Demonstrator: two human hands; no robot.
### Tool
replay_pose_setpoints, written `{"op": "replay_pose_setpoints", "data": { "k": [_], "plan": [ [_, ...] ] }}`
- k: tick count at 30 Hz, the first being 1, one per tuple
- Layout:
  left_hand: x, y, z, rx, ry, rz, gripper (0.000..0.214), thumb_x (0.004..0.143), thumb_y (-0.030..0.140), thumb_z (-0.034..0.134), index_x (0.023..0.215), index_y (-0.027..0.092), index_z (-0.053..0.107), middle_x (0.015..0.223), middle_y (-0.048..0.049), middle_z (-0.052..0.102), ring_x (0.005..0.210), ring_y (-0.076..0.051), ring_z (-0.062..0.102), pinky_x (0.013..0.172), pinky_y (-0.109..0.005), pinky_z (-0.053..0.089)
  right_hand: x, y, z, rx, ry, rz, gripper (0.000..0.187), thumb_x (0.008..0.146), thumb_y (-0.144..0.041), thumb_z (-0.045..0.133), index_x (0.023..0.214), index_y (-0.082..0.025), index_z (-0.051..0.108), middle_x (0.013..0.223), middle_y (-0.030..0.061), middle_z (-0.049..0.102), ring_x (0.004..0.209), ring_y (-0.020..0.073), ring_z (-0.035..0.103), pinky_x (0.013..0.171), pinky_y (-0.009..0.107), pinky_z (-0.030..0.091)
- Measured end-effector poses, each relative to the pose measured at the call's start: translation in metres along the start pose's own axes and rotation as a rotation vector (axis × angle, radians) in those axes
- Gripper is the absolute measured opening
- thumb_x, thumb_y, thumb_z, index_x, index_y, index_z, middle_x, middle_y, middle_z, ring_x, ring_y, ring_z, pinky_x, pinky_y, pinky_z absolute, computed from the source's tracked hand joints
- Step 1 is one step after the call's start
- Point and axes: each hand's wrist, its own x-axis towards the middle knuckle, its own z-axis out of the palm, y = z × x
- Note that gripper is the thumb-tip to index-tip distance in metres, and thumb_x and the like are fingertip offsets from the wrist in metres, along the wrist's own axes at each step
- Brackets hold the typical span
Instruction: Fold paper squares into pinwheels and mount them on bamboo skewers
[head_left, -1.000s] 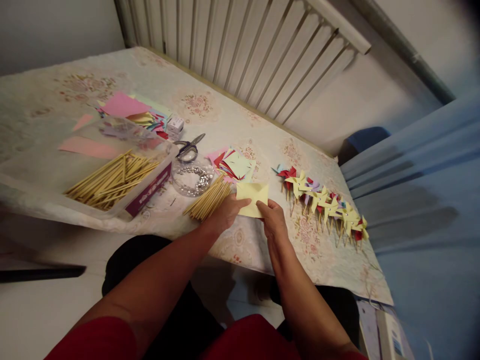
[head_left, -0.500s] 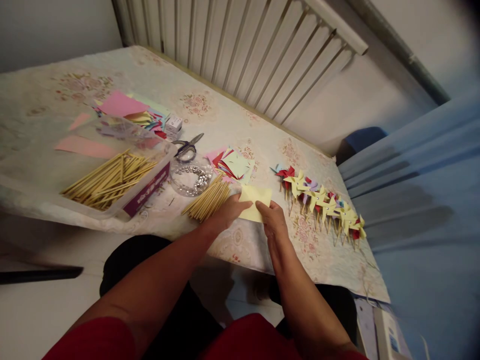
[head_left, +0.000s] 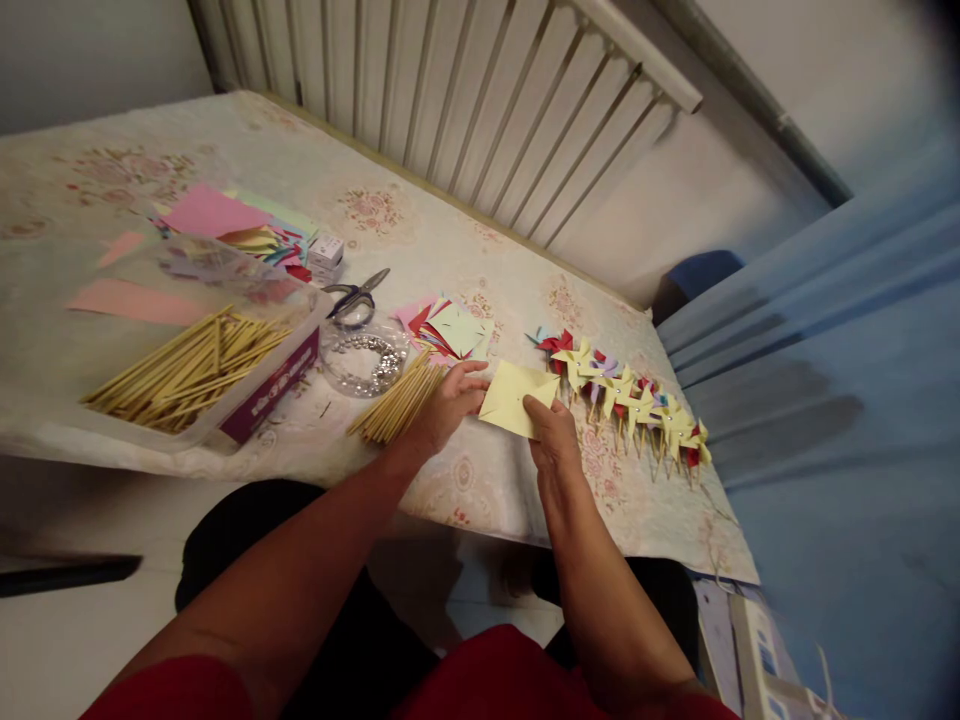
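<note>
The right hand [head_left: 555,428] was clamped on a yellow paper square [head_left: 508,394], its thumb on top near the middle – most of the paper reached out leftward from the grip, over the tablecloth [head_left: 484,490]. The left hand [head_left: 448,405], fingers apart, was just beside its left edge – whether touching, I could not tell
</note>
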Motion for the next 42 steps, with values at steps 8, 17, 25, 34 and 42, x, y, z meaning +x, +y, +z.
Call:
{"op": "replay_pose_setpoints", "data": {
  "k": [8,17,25,34,42],
  "plan": [
    [0.0,-0.001,0.001,0.11,-0.155,-0.077,0.027,0.07,0.017,0.064,0.097,0.017,0.065,0.095,-0.0042,0.069,0.086,-0.015,0.063,0.076,-0.026,0.045,-0.001,-0.005,-0.003,0.001,0.017,0.008,0.035,0.056,-0.026,0.074,0.088,-0.018,0.066,0.082,0.0038,0.074,0.071,0.0209,0.069,0.067,0.034,0.057],
    [-0.002,-0.004,0.001,0.207,-0.19,-0.061,0.018,0.068,0.027,0.069,0.081,0.017,0.061,0.082,-0.0017,0.066,0.075,-0.014,0.059,0.066,-0.025,0.043,-0.006,0.001,0.0,-0.018,-0.032,0.0,0.033,0.057,-0.028,0.075,0.087,-0.016,0.067,0.079,0.004,0.074,0.065,0.0194,0.066,0.063,0.032,0.055],
    [-0.001,-0.007,-0.003,0.407,-0.199,0.051,0.014,0.075,0.031,0.063,0.077,0.018,0.06,0.073,0.002,0.057,0.073,-0.013,0.051,0.066,-0.024,0.039,-0.009,0.006,0.005,-0.038,-0.054,-0.017,0.031,0.058,-0.027,0.074,0.087,-0.016,0.068,0.077,0.0018,0.072,0.061,0.0147,0.063,0.059,0.026,0.05],
    [-0.006,0.002,0.002,0.473,-0.172,0.043,0.016,0.081,0.032,0.053,0.074,0.018,0.054,0.07,0.0022,0.055,0.071,-0.014,0.049,0.069,-0.026,0.037,-0.012,0.009,0.006,-0.045,-0.092,-0.017,0.027,0.061,-0.029,0.073,0.085,-0.016,0.068,0.073,0.0014,0.072,0.06,0.0166,0.064,0.063,0.029,0.052],
    [-0.008,0.004,0.003,0.554,-0.096,0.049,0.012,0.078,0.03,0.054,0.073,0.018,0.054,0.068,0.002,0.057,0.07,-0.014,0.052,0.068,-0.026,0.039,-0.013,0.01,0.007,-0.046,-0.091,-0.001,0.026,0.062,-0.028,0.073,0.084,-0.015,0.069,0.069,0.0013,0.071,0.059,0.017,0.064,0.061,0.029,0.052]
  ]
}}
